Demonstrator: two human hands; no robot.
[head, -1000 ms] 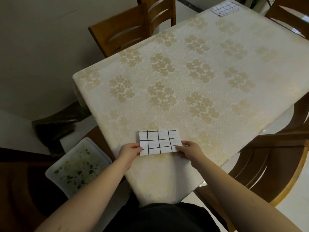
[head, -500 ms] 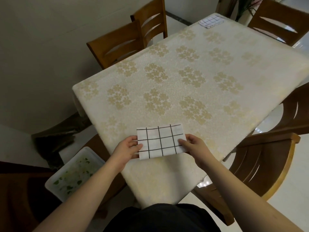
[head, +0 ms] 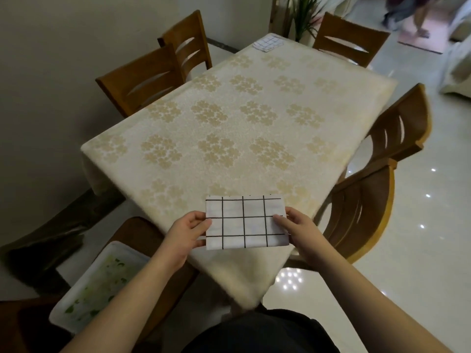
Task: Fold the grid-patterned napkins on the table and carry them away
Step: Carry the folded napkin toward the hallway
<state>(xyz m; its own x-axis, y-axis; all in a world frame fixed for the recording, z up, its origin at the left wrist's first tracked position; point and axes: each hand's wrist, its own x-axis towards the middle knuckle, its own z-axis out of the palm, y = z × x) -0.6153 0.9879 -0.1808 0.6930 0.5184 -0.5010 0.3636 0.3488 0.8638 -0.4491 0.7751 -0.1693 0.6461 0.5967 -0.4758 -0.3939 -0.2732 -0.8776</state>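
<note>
The left hand [head: 184, 231] and right hand [head: 298, 229] are each pinching an end of the folded napkin [head: 246, 222]. A second napkin [head: 267, 43] is lying on the table's [head: 229, 128] far corner

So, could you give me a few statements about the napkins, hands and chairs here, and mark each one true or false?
1. Both hands, left hand and right hand, hold the folded napkin. True.
2. A second napkin lies at the table's far end. True.
3. The held napkin is striped red. False: white with a dark grid.
4. The tablecloth is plain blue. False: cream with golden flower clusters.
5. Wooden chairs stand round the table. True.
</note>
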